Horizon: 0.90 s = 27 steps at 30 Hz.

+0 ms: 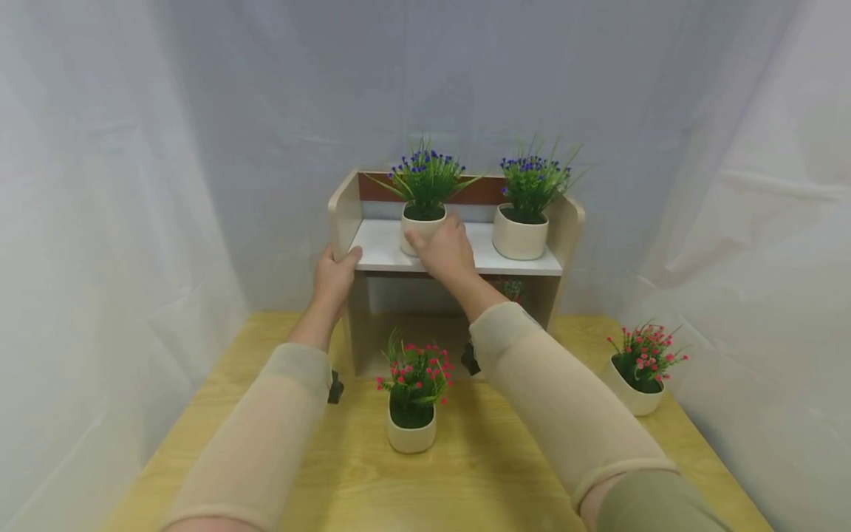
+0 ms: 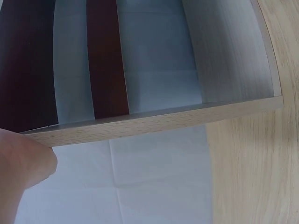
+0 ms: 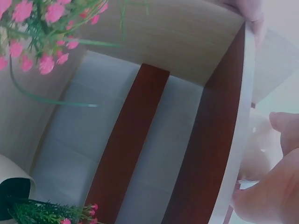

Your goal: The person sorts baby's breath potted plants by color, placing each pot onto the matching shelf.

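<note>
A small wooden shelf unit with a white upper board stands on the table. My left hand grips its left side panel at board height, thumb toward the inside. On the upper board sits a white flowerpot with blue-purple artificial flowers. My right hand holds that pot at its front right, thumb across the front and fingers around the right side. To the right, a matching blue-purple potted plant stands near the right panel. The right wrist view shows my right hand beside the board's edge, against the pale pot.
A pot with pink flowers stands on the table before the unit; another pink-flowered pot is near the right edge. Inside the lower compartment, a small plant is partly hidden by my forearm. Pale sheeting hangs around.
</note>
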### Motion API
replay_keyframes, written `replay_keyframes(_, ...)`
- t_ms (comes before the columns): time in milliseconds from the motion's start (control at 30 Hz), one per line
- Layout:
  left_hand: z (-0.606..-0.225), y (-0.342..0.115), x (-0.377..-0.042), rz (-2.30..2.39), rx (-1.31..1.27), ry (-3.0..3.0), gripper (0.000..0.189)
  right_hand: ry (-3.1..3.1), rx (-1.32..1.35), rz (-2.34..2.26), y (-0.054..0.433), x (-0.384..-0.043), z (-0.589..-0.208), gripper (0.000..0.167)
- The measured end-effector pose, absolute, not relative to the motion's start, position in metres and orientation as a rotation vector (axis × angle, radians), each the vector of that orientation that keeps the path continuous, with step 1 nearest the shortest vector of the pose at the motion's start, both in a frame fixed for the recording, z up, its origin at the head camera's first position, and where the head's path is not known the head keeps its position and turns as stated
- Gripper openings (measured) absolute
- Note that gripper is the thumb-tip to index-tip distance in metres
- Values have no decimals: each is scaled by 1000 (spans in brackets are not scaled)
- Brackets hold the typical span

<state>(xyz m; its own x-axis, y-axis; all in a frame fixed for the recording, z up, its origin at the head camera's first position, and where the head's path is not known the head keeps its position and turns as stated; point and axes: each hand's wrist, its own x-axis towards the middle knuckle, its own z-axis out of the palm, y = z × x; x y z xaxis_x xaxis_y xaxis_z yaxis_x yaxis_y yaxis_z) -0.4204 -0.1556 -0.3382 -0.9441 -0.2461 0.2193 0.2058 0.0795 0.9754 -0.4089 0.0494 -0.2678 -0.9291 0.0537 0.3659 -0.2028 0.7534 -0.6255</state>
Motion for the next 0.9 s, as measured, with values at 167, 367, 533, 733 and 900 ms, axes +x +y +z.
replay_keyframes(167, -340, -156, -421, -1958, 26, -2022, 63, -2562, 137, 1018, 48, -405, -269, 97)
replay_keyframes(367, -338, -156, -419, -1976, 27, -2045, 65, -2490, 213, 1133, 51, -391, -272, 96)
replay_keyframes(533, -338, -156, -419, -1966, 26, -2058, 67, -2431, 239, 1207, 55, -381, -276, 96)
replay_keyframes(733, -340, -157, -420, -1957, 19, -2055, 66, -2434, 243, 1257, 62, -367, -282, 99)
replay_keyframes(900, -340, -157, -421, -1964, 18, -2047, 65, -2449, 220, 1336, 69, -352, -287, 100)
